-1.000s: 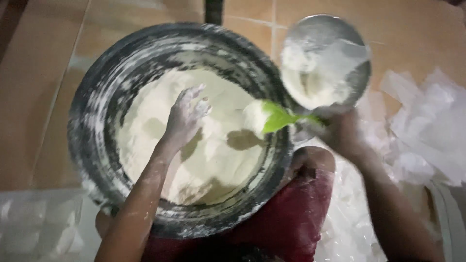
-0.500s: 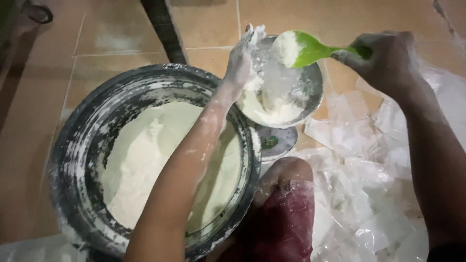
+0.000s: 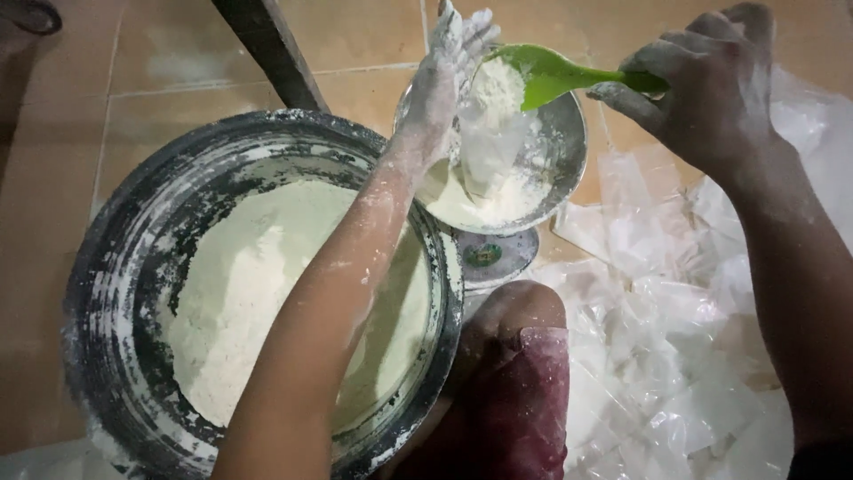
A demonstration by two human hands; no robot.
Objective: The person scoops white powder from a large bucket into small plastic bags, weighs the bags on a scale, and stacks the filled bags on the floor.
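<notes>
My left hand (image 3: pixel 449 67), dusted white, holds open the mouth of a small clear plastic bag (image 3: pixel 487 147) that stands in a metal scale pan (image 3: pixel 564 160). My right hand (image 3: pixel 711 84) grips the handle of a green scoop (image 3: pixel 546 73) heaped with flour, its tip right over the bag's opening. Flour lies in the bag and loose in the pan. My left forearm crosses over a big dark round basin (image 3: pixel 115 267) filled with flour (image 3: pixel 240 293).
The pan rests on a kitchen scale (image 3: pixel 489 256) beside my knee in dark red cloth (image 3: pixel 524 382). Several empty clear plastic bags (image 3: pixel 675 329) lie strewn on the tiled floor at the right. A dark post (image 3: pixel 267 49) leans behind the basin.
My left hand left the flour in the basin and took hold of the bag in the pan. My right hand carried the loaded scoop from the basin up to the bag's mouth.
</notes>
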